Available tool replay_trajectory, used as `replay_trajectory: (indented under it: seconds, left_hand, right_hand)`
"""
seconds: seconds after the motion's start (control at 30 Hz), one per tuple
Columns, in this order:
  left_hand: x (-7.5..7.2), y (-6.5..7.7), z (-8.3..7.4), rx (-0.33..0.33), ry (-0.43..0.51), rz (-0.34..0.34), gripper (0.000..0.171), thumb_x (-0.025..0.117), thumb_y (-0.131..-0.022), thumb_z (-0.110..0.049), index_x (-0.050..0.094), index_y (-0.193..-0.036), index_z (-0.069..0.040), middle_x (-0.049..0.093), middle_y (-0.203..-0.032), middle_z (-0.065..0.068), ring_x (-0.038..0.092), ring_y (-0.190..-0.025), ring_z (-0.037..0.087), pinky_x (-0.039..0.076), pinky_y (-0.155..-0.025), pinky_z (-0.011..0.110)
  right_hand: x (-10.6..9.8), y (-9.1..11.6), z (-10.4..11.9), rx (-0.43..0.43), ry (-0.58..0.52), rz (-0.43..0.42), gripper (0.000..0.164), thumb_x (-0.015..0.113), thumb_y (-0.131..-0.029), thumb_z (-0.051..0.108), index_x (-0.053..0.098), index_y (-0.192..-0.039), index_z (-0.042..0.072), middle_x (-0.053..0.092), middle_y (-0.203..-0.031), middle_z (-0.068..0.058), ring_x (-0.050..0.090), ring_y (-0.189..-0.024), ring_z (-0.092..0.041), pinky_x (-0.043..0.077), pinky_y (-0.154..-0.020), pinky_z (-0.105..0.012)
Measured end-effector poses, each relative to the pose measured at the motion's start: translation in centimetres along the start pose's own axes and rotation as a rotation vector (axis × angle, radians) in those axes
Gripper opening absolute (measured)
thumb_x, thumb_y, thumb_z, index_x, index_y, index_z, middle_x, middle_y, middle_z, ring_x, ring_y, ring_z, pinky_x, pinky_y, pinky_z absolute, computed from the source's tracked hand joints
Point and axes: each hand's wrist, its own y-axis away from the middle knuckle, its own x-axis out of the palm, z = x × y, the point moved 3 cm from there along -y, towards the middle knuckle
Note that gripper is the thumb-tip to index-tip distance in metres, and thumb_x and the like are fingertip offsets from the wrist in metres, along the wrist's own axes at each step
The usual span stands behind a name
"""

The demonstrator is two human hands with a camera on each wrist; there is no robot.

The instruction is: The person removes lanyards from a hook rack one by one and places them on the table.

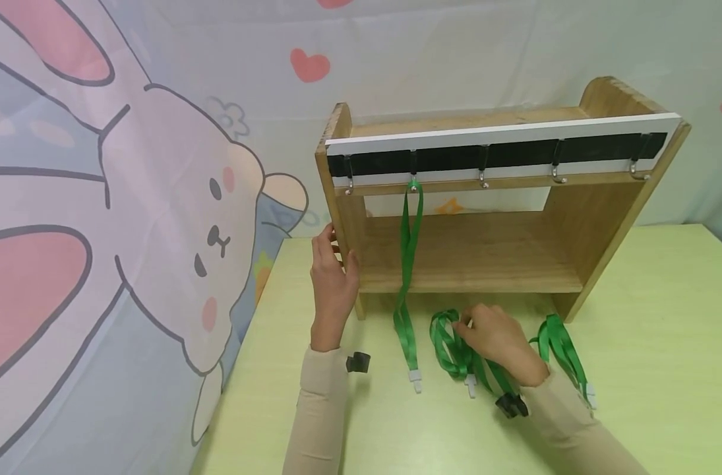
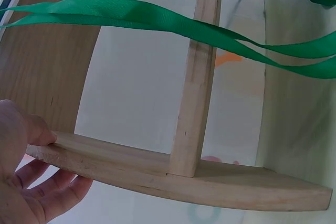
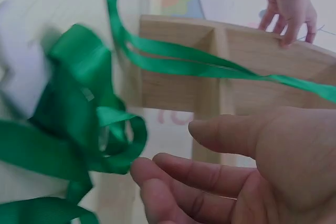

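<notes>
My left hand (image 1: 332, 287) holds the left side panel of a wooden shelf (image 1: 473, 254), thumb on the inner side and fingers (image 2: 58, 195) on the outer. From the shelf's second hook hangs a green lanyard (image 1: 407, 264), its white clip (image 1: 415, 380) low in front. Right of it, a bunched green lanyard (image 1: 445, 343) lies on the table. My right hand (image 1: 496, 333) is over its right side; in the right wrist view the fingertips are right at the green loops (image 3: 123, 140), with the thumb (image 3: 218, 135) apart from the fingers. More green ribbon (image 1: 498, 376) shows below this hand.
Another green lanyard (image 1: 561, 343) lies to the right of my right hand. A white-and-black strip (image 1: 450, 158) with several metal hooks runs along the shelf's upper front. The shelf stands on a yellow-green table (image 1: 663, 343), against a printed cloth backdrop (image 1: 426, 59).
</notes>
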Motion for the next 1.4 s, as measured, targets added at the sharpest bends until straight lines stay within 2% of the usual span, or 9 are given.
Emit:
replay_trajectory:
  seconds: [0.13, 0.3, 0.43, 0.53, 0.8, 1.07, 1.2, 1.3, 1.4]
  left_hand:
    - [-0.1, -0.1, 0.0, 0.004, -0.004, -0.004, 0.048, 0.061, -0.095, 0.004, 0.040, -0.138, 0.007, 0.052, -0.118, 0.027, 0.063, -0.093, 0.038, 0.059, -0.067, 0.042]
    - [-0.1, -0.1, 0.0, 0.010, -0.011, -0.014, 0.048, 0.061, -0.094, 0.005, 0.041, -0.137, 0.007, 0.052, -0.118, 0.027, 0.063, -0.092, 0.037, 0.059, -0.066, 0.041]
    - [0.0, 0.1, 0.0, 0.004, -0.014, -0.016, 0.048, 0.062, -0.094, 0.005, 0.041, -0.137, 0.006, 0.053, -0.118, 0.026, 0.063, -0.091, 0.036, 0.059, -0.066, 0.041]
    - [0.0, 0.2, 0.1, -0.003, -0.014, -0.009, 0.049, 0.062, -0.094, 0.006, 0.041, -0.138, 0.007, 0.052, -0.119, 0.026, 0.063, -0.091, 0.036, 0.059, -0.066, 0.041]
    - [0.0, 0.2, -0.1, -0.014, -0.036, -0.007, 0.050, 0.062, -0.094, 0.007, 0.040, -0.138, 0.007, 0.052, -0.120, 0.025, 0.064, -0.092, 0.036, 0.060, -0.069, 0.040]
    - [0.0, 0.2, 0.0, 0.005, -0.053, -0.018, 0.049, 0.062, -0.094, 0.007, 0.040, -0.138, 0.007, 0.052, -0.120, 0.026, 0.064, -0.091, 0.036, 0.060, -0.068, 0.040]
    - [0.0, 0.2, -0.1, 0.012, -0.051, -0.021, 0.048, 0.061, -0.094, 0.007, 0.040, -0.137, 0.007, 0.052, -0.119, 0.026, 0.064, -0.090, 0.036, 0.059, -0.067, 0.040]
    - [-0.1, 0.2, -0.1, 0.009, -0.054, -0.016, 0.048, 0.061, -0.094, 0.007, 0.040, -0.138, 0.007, 0.052, -0.119, 0.026, 0.064, -0.092, 0.036, 0.059, -0.068, 0.041]
    - [0.0, 0.2, -0.1, 0.004, -0.053, -0.009, 0.049, 0.061, -0.094, 0.006, 0.040, -0.138, 0.006, 0.052, -0.120, 0.026, 0.063, -0.092, 0.036, 0.059, -0.068, 0.040]
  right_hand:
    - [-0.6, 0.2, 1.0, -0.047, -0.004, 0.039, 0.022, 0.065, -0.099, 0.021, 0.074, -0.097, 0.002, 0.052, -0.055, 0.003, 0.043, -0.047, -0.011, 0.038, -0.047, -0.029]
    - [-1.8, 0.4, 2.4, -0.113, -0.026, 0.061, 0.025, 0.064, -0.099, 0.021, 0.072, -0.107, -0.001, 0.062, -0.068, 0.001, 0.051, -0.053, -0.010, 0.044, -0.052, -0.030]
    - [-3.0, 0.4, 3.4, -0.202, -0.035, -0.031, 0.023, 0.065, -0.099, 0.020, 0.071, -0.107, -0.001, 0.067, -0.080, -0.002, 0.056, -0.060, -0.008, 0.049, -0.057, -0.031]
    - [-3.7, 0.4, 4.2, -0.252, -0.058, -0.111, 0.017, 0.066, -0.098, 0.018, 0.071, -0.103, 0.002, 0.068, -0.079, 0.000, 0.058, -0.063, -0.008, 0.051, -0.060, -0.032]
    - [-5.5, -0.3, 6.1, -0.352, -0.174, -0.325, 0.012, 0.064, -0.098, 0.006, 0.070, -0.104, -0.001, 0.071, -0.087, -0.006, 0.066, -0.075, -0.018, 0.057, -0.066, -0.036]
    - [-6.6, -0.8, 7.6, -0.357, -0.309, -0.529, 0.016, 0.065, -0.096, 0.002, 0.068, -0.111, -0.003, 0.073, -0.099, -0.014, 0.070, -0.088, -0.026, 0.057, -0.068, -0.030]
    - [-6.7, -1.1, 8.2, -0.362, -0.344, -0.575, 0.021, 0.063, -0.097, -0.001, 0.066, -0.117, -0.005, 0.072, -0.108, -0.019, 0.071, -0.094, -0.030, 0.059, -0.071, -0.037]
    - [-6.8, -1.3, 8.7, -0.365, -0.366, -0.573, 0.024, 0.059, -0.099, -0.001, 0.063, -0.122, -0.006, 0.071, -0.112, -0.021, 0.070, -0.097, -0.033, 0.059, -0.074, -0.048]
    - [-6.9, -1.6, 9.1, -0.374, -0.385, -0.565, 0.027, 0.055, -0.101, -0.001, 0.059, -0.127, -0.007, 0.070, -0.113, -0.022, 0.070, -0.099, -0.035, 0.058, -0.076, -0.051]
